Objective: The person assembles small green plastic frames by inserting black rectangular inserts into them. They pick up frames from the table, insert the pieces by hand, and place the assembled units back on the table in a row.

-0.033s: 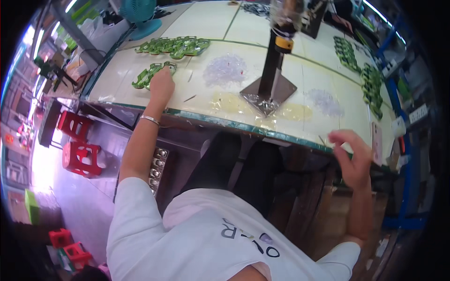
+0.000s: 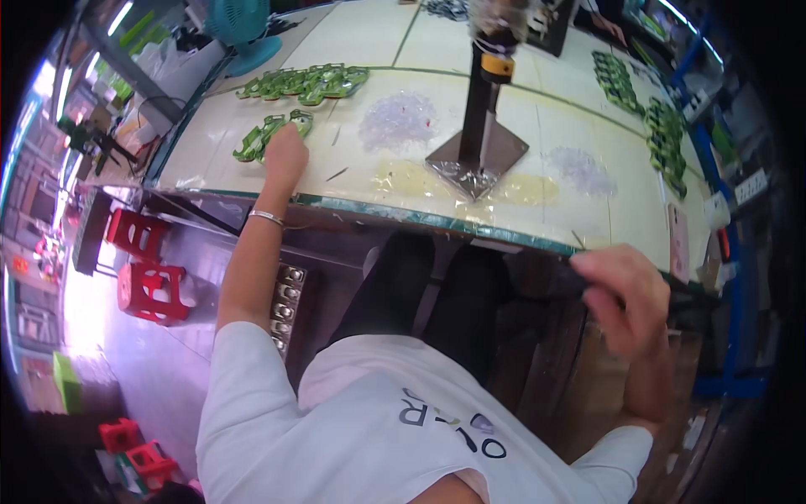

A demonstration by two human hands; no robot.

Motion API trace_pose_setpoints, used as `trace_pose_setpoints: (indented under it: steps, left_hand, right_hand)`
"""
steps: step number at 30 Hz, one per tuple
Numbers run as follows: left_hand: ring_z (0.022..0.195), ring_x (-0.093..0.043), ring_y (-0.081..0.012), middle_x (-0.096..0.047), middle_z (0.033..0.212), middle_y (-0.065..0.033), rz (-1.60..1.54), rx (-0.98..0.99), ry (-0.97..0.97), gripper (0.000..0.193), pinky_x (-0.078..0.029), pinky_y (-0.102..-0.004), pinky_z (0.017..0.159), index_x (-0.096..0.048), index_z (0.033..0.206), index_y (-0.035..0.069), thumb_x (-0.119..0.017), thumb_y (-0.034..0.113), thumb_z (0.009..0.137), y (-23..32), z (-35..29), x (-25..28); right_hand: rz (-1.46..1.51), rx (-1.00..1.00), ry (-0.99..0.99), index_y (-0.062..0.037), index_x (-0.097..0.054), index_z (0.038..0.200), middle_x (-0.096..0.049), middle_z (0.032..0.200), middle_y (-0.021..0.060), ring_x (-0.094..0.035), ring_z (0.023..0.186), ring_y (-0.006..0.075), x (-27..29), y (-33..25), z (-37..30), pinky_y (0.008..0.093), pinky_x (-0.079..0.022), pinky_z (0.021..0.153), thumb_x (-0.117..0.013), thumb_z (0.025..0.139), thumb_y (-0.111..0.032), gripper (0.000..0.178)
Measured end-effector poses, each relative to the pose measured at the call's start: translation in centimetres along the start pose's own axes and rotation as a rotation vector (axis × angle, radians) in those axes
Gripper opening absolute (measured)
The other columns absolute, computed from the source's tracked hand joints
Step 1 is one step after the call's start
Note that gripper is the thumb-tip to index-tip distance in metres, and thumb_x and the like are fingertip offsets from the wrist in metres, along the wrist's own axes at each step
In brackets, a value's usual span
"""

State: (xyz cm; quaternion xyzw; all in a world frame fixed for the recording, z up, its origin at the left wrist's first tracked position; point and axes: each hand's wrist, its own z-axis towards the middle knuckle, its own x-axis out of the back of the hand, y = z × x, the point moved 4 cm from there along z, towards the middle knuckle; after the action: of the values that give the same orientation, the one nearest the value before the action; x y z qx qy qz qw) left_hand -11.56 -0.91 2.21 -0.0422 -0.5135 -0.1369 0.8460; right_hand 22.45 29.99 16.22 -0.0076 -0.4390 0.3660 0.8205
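Note:
My left hand (image 2: pixel 287 160) reaches over the near left of the table, fingers bent down onto a small cluster of green pieces (image 2: pixel 259 141) with shiny pale parts. It is closed on the right end of one piece; the fingertips are partly hidden behind the hand. My right hand (image 2: pixel 625 294) hangs in the air by the table's near right edge, thumb and fingers apart and nothing seen in them. Between the hands stands a dark post tool (image 2: pixel 478 113) with a yellow band, on a square metal base plate (image 2: pixel 447 157).
A longer row of green pieces (image 2: pixel 306 82) lies behind my left hand, and more rows (image 2: pixel 665 143) at the right. Piles of small clear pieces (image 2: pixel 396 122) flank the post. A teal fan (image 2: pixel 239 29) stands far left, a pink phone (image 2: pixel 677 239) near right. Red stools (image 2: pixel 151 292) are on the floor.
My right hand has moved slightly down and nearer, turning a little. The left hand stays at the green pieces; the whole view has shifted slightly.

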Motion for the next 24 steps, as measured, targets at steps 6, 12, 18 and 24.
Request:
trace_pose_setpoints:
  steps: [6, 12, 18, 24]
  left_hand:
    - [0.071, -0.056, -0.0199, -0.059, 0.080, -0.0122, -0.838, 0.151, -0.048, 0.021, -0.042, -0.0275, 0.066, -0.056, 0.091, -0.005, -0.056, 0.010, 0.076, 1.2, -1.8, 2.4]
    - [0.071, -0.053, -0.0082, -0.059, 0.081, -0.0050, -1.328, 0.201, -0.184, 0.020, -0.042, -0.0197, 0.064, -0.055, 0.096, -0.006, -0.055, 0.004, 0.078, 5.4, -7.5, 7.9]
    - [0.073, -0.054, -0.0086, -0.059, 0.083, -0.0059, -1.443, 0.191, -0.278, 0.022, -0.043, -0.0192, 0.066, -0.054, 0.098, -0.006, -0.056, 0.003, 0.078, 8.1, -12.8, 9.6]
    - [0.079, -0.056, -0.0115, -0.059, 0.087, -0.0087, -1.729, 0.183, -0.474, 0.021, -0.043, -0.0230, 0.073, -0.052, 0.098, -0.007, -0.052, 0.000, 0.079, 12.0, -15.3, 10.7]
  right_hand:
    - [0.130, 0.314, 0.059, -0.0064, -0.058, 0.082, -0.060, 0.081, 0.0110, -0.057, 0.064, 0.0195, -1.6, -9.4, 0.8, 0.0279, -0.040, 0.053, -0.058, 0.066, -0.007, 0.016]
    - [0.075, 0.279, 0.125, -0.0060, -0.057, 0.084, -0.059, 0.082, 0.0099, -0.056, 0.067, 0.0184, -5.0, -8.5, 3.1, 0.0277, -0.040, 0.056, -0.058, 0.066, -0.007, 0.018]
    - [0.130, 0.339, 0.137, -0.0057, -0.056, 0.086, -0.058, 0.084, 0.0088, -0.055, 0.069, 0.0173, -2.9, -9.9, -0.1, 0.0275, -0.040, 0.059, -0.059, 0.066, -0.007, 0.020]
    - [0.071, 0.230, 0.161, -0.0054, -0.056, 0.088, -0.057, 0.085, 0.0077, -0.054, 0.072, 0.0162, -4.9, -8.9, 2.3, 0.0274, -0.039, 0.062, -0.059, 0.066, -0.008, 0.022]
